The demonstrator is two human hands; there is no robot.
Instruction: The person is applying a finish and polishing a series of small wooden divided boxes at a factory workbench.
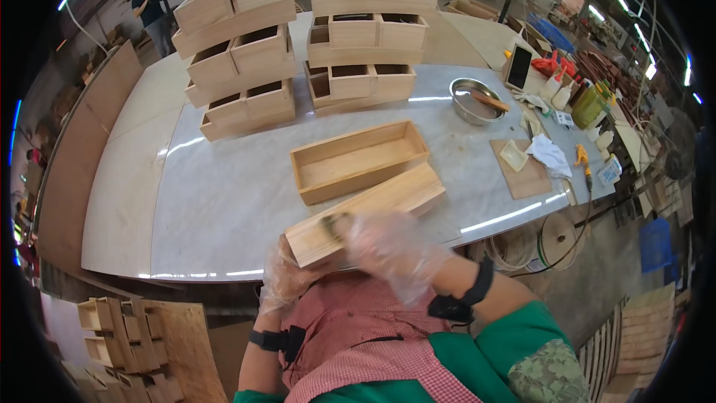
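Note:
A long pale wooden box (380,201) lies on its side at the table's near edge, one plain face turned up. My left hand (289,272), in a clear plastic glove, grips its near left end. My right hand (388,245), gloved the same way, is closed on a small dark greenish pad (337,225) pressed to the upper face; whether it is sponge or cloth I cannot make out. Just beyond lies an open wooden box (358,158) with its hollow side up.
Wooden boxes with compartments stand in two stacks (242,67) (365,89) at the back. To the right are a metal bowl (471,108) with a wooden-handled tool, a phone (518,67), a white cloth (550,155), bottles and a wooden board (522,179). Buckets (556,237) stand below the table.

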